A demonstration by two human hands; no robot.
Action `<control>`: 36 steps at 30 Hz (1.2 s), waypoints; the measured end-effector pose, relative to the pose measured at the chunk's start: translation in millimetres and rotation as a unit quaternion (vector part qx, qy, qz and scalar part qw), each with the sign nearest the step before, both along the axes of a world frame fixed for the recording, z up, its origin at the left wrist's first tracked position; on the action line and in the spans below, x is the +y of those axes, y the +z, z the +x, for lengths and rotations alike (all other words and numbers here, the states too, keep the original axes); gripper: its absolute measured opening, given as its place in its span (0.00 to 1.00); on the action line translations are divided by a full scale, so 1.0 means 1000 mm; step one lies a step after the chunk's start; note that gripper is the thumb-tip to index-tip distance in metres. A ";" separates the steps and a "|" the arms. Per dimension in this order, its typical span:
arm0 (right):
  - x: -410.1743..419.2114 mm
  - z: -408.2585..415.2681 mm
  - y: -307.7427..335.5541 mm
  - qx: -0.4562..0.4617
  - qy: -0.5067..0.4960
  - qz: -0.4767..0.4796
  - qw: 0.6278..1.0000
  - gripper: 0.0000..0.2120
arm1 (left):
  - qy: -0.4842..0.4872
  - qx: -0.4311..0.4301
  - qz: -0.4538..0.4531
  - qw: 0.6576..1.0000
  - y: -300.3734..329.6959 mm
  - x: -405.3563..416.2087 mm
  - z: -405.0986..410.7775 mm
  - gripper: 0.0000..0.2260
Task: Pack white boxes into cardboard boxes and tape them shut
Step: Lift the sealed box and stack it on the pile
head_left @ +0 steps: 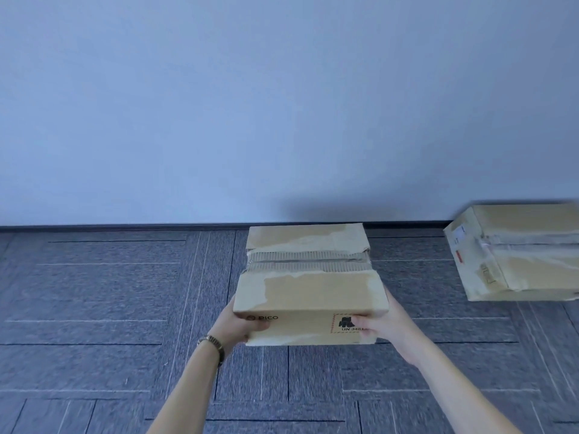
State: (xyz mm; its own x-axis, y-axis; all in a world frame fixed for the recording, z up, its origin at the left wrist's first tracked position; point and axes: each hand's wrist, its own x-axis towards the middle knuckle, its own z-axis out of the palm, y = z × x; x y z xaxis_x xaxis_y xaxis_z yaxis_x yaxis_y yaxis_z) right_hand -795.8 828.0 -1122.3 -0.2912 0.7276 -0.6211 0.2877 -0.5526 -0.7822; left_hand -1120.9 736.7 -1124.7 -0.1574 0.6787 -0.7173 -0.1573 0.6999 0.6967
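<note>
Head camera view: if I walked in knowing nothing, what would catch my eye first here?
Most likely the worn cardboard box in the middle, held at its two near corners by the left hand and the right hand, its top torn down to the ribbed layer. Next, a second cardboard box on the grey carpet at the right edge, against the plain wall.

Both hands, left hand [241,324] and right hand [387,324], grip cardboard box [308,292] sides above carpet [109,308].
</note>
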 end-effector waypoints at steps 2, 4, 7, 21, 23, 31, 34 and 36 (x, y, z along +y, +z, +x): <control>0.006 -0.005 -0.022 0.002 -0.009 0.014 1.000 0.39 | 0.003 0.011 0.009 1.000 -0.021 0.008 -0.006 0.35; 0.010 -0.010 -0.041 0.005 -0.019 0.025 1.000 0.40 | 0.004 0.017 0.021 1.000 -0.035 0.015 -0.009 0.35; 0.019 -0.018 -0.063 0.012 -0.030 0.042 0.999 0.40 | 0.006 0.027 0.036 0.999 -0.055 0.025 -0.014 0.34; 0.039 -0.040 -0.119 -0.051 -0.011 0.093 0.994 0.44 | -0.019 0.128 0.044 0.991 -0.118 0.051 -0.036 0.30; 0.042 -0.042 -0.122 -0.066 -0.014 0.094 0.993 0.43 | -0.019 0.138 0.038 0.989 -0.123 0.055 -0.038 0.29; 0.062 -0.051 -0.128 -0.088 0.002 0.104 0.991 0.40 | -0.032 0.157 0.026 0.987 -0.135 0.075 -0.053 0.28; 0.065 -0.049 -0.128 -0.106 0.021 0.105 0.989 0.41 | -0.031 0.160 0.027 0.986 -0.134 0.076 -0.051 0.26; 0.066 -0.049 -0.128 -0.118 0.023 0.102 0.988 0.41 | -0.034 0.167 0.029 0.985 -0.134 0.076 -0.051 0.25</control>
State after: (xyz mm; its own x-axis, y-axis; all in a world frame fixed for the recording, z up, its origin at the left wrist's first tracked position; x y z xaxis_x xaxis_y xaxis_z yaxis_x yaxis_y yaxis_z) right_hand -844.7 893.9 -1250.3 -0.1915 0.8335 -0.5182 0.4967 -0.3731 -0.7837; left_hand -1171.4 812.3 -1258.9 -0.3308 0.7346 -0.5924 0.1338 0.6579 0.7411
